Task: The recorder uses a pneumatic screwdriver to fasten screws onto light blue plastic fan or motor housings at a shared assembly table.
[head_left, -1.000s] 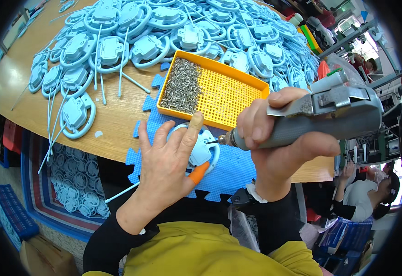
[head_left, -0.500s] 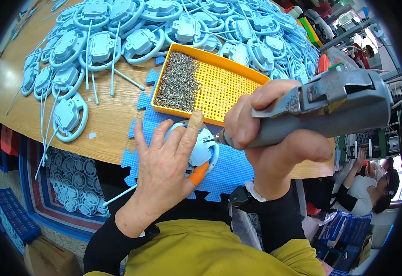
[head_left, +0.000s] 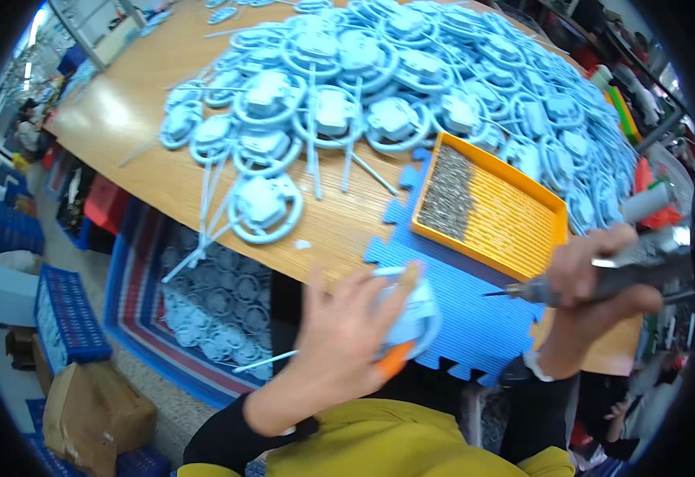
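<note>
My left hand (head_left: 351, 338), blurred, is closed on a light-blue plastic ring-shaped part (head_left: 423, 312) over the near-left side of a blue foam mat (head_left: 474, 298). An orange cover sits on the thumb, and the part's thin stem (head_left: 264, 362) sticks out beyond the wrist. My right hand (head_left: 584, 274) grips a grey power screwdriver (head_left: 641, 277) at the mat's right side. Its bit points left, apart from the part. A yellow tray (head_left: 514, 215) stands on the mat's far side, with small metal screws (head_left: 446, 195) heaped at its left end.
A big pile of similar light-blue parts (head_left: 363, 60) covers the far side of the wooden table (head_left: 137, 143). One such part (head_left: 265, 205) lies near the left front edge. Below stands a striped bin (head_left: 137, 306) of parts, beside a cardboard box (head_left: 97, 409).
The screwdriver has come off the light-blue part and moved right with my right hand. My left hand still holds the part. The whole view has shifted, with the table now further right.
</note>
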The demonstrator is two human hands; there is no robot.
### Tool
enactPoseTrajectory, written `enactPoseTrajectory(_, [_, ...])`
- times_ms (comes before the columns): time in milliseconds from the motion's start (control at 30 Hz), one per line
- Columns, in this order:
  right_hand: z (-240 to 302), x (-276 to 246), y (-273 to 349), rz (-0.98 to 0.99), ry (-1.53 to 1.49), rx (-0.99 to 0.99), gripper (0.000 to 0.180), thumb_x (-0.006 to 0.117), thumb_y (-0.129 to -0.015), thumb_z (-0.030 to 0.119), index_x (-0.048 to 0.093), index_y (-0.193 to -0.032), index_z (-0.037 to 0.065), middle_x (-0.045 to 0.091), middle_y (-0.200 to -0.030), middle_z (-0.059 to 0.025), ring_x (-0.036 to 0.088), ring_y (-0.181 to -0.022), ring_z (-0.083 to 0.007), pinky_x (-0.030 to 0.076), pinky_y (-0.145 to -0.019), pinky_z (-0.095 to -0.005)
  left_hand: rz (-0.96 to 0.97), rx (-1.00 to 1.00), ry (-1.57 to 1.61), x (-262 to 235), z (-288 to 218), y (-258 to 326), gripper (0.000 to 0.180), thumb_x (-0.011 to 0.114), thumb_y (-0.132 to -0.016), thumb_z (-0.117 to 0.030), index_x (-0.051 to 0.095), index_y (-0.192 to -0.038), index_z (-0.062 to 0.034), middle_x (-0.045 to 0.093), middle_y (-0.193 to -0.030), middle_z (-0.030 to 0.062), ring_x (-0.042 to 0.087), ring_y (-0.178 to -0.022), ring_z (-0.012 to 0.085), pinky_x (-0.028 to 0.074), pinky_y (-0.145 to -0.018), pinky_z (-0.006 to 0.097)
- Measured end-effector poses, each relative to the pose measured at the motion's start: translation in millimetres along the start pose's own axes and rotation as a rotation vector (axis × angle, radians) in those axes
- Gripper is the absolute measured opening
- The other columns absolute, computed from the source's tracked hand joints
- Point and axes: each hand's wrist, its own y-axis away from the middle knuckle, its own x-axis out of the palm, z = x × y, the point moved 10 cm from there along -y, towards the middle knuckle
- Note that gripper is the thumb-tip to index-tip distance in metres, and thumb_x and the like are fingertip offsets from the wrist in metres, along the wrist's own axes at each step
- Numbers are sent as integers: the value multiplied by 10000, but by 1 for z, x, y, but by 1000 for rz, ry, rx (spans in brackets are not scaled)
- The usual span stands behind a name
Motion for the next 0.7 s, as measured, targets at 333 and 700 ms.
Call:
enactPoseTrajectory(333, [-8, -130, -11, -388, 199, -163, 631, 624, -786, 651, 473, -1005, 79, 452, -622, -1, 423, -531, -111, 336, -513, -263, -134, -266, -413, -85, 146, -4, 839, 777, -692, -290, 393, -1398, -47, 516, -1120, 182, 480, -1048, 376, 327, -952, 492])
enactPoseTrajectory(700, [-10, -150, -16, -436, 102, -194, 678, 691, -740, 633, 481, -1032, 58, 491, -670, -28, 484, -542, -118, 395, -493, -255, -141, -48, -131, -32, 43, -35, 841, 762, -667, -329, 387, -1366, -51, 479, -1061, 146, 470, -1049, 330, 191, -998, 638])
